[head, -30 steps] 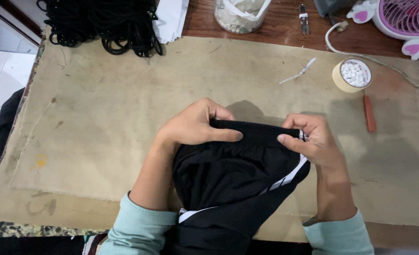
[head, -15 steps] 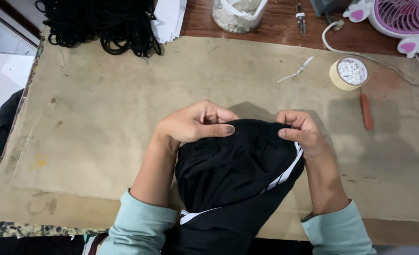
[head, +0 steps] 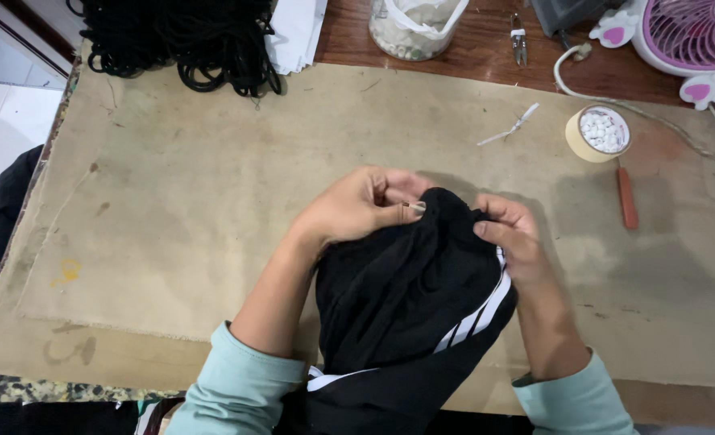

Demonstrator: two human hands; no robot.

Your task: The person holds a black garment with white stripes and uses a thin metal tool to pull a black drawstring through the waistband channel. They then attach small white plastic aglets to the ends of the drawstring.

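Overhead, from the head camera: left hand [head: 357, 205] closed on the bunched top edge of the black garment [head: 410, 298], fingertips pinching a small pale metal piece against the cloth. Right hand [head: 512, 242] just beside, fingers curled and gripping the same gathered edge from the other side. Garment bunched between both sets of fingers, lying on the tan work mat [head: 196, 201]; long axis running from the fingers down toward the wearer, gathered end pointing away, white stripes [head: 478, 314] slanting below the right fingers.

Beyond the left fingers, well apart: pile of black cord [head: 188, 40] and white papers [head: 297, 32]. Beyond the right fingers: tape roll [head: 575, 137] holding small white beads, red-handled tool [head: 627, 197] just beside it, small white clip [head: 510, 129], clear jar [head: 414, 28], pink fan [head: 688, 36]. Nothing standing between fingers and garment.
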